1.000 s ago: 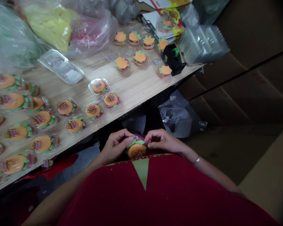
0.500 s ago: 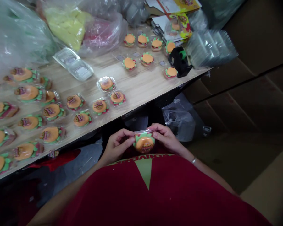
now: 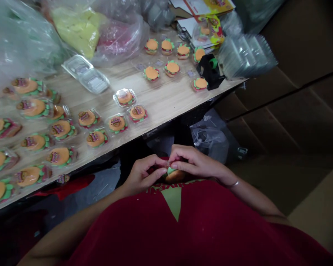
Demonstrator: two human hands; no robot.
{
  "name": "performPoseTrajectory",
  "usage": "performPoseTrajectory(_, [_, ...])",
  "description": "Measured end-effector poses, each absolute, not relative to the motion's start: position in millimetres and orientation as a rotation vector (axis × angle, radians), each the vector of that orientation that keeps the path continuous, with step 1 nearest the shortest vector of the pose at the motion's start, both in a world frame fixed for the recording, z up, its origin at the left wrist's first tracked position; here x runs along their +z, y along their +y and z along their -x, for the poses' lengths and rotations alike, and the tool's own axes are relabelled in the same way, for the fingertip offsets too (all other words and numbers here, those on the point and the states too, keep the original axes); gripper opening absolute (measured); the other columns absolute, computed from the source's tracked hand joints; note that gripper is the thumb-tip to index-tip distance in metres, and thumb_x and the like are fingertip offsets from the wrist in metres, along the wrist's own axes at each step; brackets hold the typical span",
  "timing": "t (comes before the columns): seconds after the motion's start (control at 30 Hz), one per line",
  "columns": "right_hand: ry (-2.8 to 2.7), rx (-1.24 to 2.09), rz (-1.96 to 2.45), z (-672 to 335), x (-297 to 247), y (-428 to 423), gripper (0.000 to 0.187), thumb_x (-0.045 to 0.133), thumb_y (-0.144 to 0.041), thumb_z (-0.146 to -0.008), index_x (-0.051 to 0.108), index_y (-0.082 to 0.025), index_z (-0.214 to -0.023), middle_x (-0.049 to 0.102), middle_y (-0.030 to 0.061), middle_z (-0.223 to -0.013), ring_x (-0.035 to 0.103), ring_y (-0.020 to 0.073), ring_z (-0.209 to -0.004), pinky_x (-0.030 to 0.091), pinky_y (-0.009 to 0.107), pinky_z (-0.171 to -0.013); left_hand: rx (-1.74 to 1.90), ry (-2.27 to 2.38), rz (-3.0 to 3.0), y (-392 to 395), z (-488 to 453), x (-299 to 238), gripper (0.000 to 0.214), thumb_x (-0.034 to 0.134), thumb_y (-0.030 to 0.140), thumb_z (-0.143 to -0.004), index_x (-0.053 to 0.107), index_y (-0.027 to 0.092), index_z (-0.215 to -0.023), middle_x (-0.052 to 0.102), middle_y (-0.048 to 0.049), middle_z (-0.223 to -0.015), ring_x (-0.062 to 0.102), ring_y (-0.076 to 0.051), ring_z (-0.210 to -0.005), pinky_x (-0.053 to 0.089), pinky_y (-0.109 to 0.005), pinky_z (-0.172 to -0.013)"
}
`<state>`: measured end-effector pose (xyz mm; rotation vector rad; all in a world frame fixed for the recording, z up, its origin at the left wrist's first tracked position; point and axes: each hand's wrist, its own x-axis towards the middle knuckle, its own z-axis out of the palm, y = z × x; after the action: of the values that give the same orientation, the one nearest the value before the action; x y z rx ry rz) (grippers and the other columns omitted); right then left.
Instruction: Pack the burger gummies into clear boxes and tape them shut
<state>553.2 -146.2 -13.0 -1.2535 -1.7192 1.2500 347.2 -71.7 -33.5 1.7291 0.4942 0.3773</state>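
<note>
I observe the left hand and right hand, each pinched nearly closed on the edge of a toy burger, which sits between them, partly covered. The table lies beyond both hands.

Two bare hands meet low in front of the person's torso. The left hand and right hand face each other, fingers curled, thumbs opposed in a pinch; the fingertips appear to touch, though dimness blurs this. The left forearm and right forearm slant inward.
</note>
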Motion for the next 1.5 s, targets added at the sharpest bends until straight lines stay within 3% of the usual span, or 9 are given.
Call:
performPoseTrajectory(0.73, [-1.799, 1.132, 1.357, -547.3, -15.1, -142.4, 0.013, 0.048, -0.023, -0.094, 0.052, -0.016, -0.083, 0.050, 0.0007, -0.077, 0.045, 0.0110, -0.070, 0.037, 0.023, -0.064, 0.392, 0.566, -1.594, -69.1, -352.3, -38.9, 0.010, 0.061, 0.023, -0.084, 0.064, 0.013, -0.086, 0.067, -0.0038, -0.075, 0.059, -0.011, -0.064, 0.046, -0.022, -0.060])
performPoseTrajectory(0.97, [-1.743, 1.152, 1.373, -542.9, -18.5, -143.8, 0.014, 0.049, -0.020, -0.092, 0.052, -0.015, -0.080, 0.050, -0.0003, -0.074, 0.044, 0.0091, -0.065, 0.036, 0.022, -0.062, 0.379, 0.565, -1.646, -69.0, -353.3, -34.9, 0.010, 0.060, 0.020, -0.085, 0.064, 0.013, -0.080, 0.062, -0.0005, -0.066, 0.052, -0.009, -0.058, 0.041, -0.020, -0.055])
performPoseTrajectory(1.23, [-1.260, 1.373, 1.484, -555.5, -31.1, -144.7, 0.016, 0.053, -0.027, -0.090, 0.062, -0.014, -0.089, 0.060, 0.0028, -0.083, 0.055, 0.0113, -0.075, 0.042, 0.024, -0.067, 0.302, 0.747, -1.338, -57.2, -362.2, -46.2, 0.016, 0.065, 0.029, -0.079, 0.062, 0.014, -0.073, 0.060, 0.0003, -0.062, 0.051, -0.009, -0.055, 0.039, -0.020, -0.051])
performPoseTrajectory(1.5, [-0.908, 1.503, 1.420, -546.9, -55.4, -126.2, 0.017, 0.063, -0.031, -0.082, 0.063, -0.014, -0.081, 0.060, 0.0000, -0.073, 0.051, 0.0091, -0.064, 0.039, 0.023, -0.060, 0.091, 0.645, -1.173, -35.7, -379.7, -53.5, 0.028, 0.068, 0.038, -0.076, 0.055, 0.015, -0.066, 0.053, 0.0015, -0.064, 0.048, -0.009, -0.057, 0.037, -0.021, -0.051])
